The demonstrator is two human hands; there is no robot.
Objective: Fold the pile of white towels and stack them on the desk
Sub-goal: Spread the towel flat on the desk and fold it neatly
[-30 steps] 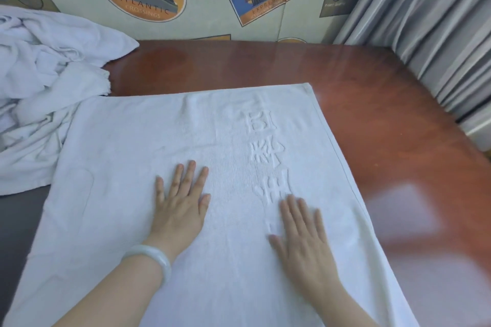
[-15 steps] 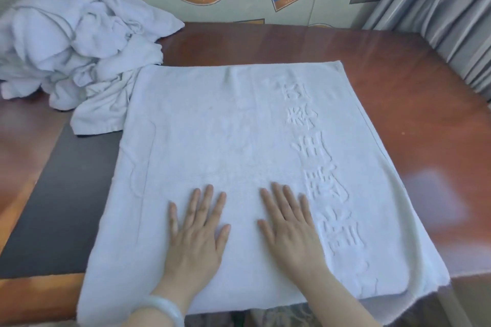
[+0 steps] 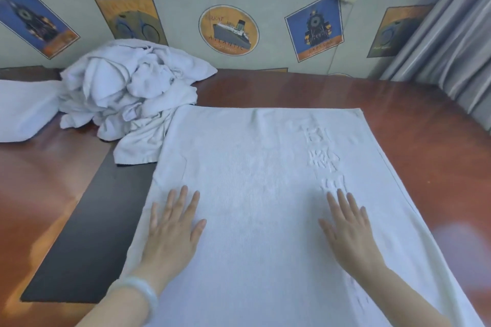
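Fingers (image 3: 183,200) of our left hand (image 3: 170,236), nearer than the crumpled pile (image 3: 127,93) at far left, lie straight & flat on the spread towel (image 3: 260,162). Right hand (image 3: 350,236) likewise, nothing gripped. Towel covers mid counter (image 3: 425,146). Prob. soft, limp, light: we'd pinch its corners.

— What do we have carrying everything?
— A glossy reddish-brown desk (image 3: 398,119), with a dark panel (image 3: 87,233) lying flat toward its left side.
— And on it?
— We see one white towel (image 3: 255,167) spread flat from the middle to the near edge, overlapping the panel. A crumpled pile of white towels (image 3: 127,93) touches its far-left corner, and another white cloth (image 3: 24,111) lies at the left edge.
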